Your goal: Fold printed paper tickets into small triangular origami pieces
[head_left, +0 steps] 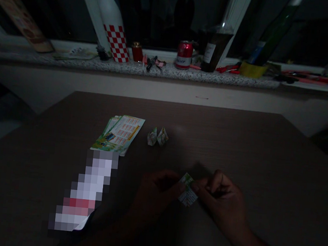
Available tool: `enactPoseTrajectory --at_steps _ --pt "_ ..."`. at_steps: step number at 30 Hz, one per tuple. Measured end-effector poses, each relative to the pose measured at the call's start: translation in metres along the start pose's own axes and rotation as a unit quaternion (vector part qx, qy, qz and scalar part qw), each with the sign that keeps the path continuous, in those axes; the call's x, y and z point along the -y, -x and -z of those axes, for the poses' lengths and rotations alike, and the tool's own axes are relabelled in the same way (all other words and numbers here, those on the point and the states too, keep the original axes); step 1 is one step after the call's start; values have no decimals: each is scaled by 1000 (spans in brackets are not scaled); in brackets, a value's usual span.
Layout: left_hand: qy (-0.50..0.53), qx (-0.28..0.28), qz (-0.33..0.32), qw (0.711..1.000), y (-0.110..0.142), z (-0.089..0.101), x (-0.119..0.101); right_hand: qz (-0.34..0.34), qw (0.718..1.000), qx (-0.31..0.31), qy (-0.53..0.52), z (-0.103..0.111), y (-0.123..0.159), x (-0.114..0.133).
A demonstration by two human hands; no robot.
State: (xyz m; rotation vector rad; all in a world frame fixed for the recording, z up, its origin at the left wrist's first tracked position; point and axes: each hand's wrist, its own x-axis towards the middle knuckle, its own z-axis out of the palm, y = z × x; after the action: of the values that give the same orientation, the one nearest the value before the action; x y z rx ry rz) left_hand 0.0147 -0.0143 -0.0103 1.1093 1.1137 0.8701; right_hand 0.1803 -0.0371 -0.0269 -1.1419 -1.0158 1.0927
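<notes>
A small folded paper [188,197], green at the top with printed lines below, is held above the dark table between my two hands. My left hand [157,192] pinches its left edge between thumb and fingers. On the right edge, the thumb and fingers of my right hand [224,198] are closed, with the other fingers curled. Two small folded paper pieces [157,136] stand side by side farther back. To their left lies a stack of printed leaflets [119,134] with calendar-like grids on the top sheet.
A bright, pixelated phone-like object [88,189] lies at the left of the wooden table [223,136]. Behind, the granite windowsill [157,71] bears a checkered bottle [115,41], a red can [184,55], a dark bottle [213,52] and a green bottle [272,36].
</notes>
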Motion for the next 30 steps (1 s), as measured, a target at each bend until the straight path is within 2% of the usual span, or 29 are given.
enactPoseTrajectory --at_steps 2,7,10,12,15,16,18,22,27,30 --pt "-39 20 -24 999 -1 0 1 1 1000 8 -1 0 -1 -2" --pt "-108 -8 -89 990 -3 0 3 -35 997 63 2 -2 -4 -5" --pt "-124 -16 -104 987 -5 -1 5 -33 998 46 9 -3 -6 -7" --pt "-118 -18 -101 988 -7 -2 7 -43 998 38 -14 -2 -8 -8" --pt "-118 -19 -88 989 -9 -1 9 -91 991 75 -66 1 -10 -11" --pt "-117 -21 -81 990 -10 0 10 -110 986 97 -72 2 -11 -12" --pt "-108 -24 -67 992 -12 1 11 -122 984 105 -70 4 -12 -15" --pt "-91 -15 -46 995 -15 4 13 -117 988 89 -49 6 -13 -17" --pt "-74 20 -23 997 -16 7 10 -114 987 105 -48 5 -12 -18" --pt "-70 21 -15 997 -17 9 11 -106 988 103 -42 4 -12 -21"
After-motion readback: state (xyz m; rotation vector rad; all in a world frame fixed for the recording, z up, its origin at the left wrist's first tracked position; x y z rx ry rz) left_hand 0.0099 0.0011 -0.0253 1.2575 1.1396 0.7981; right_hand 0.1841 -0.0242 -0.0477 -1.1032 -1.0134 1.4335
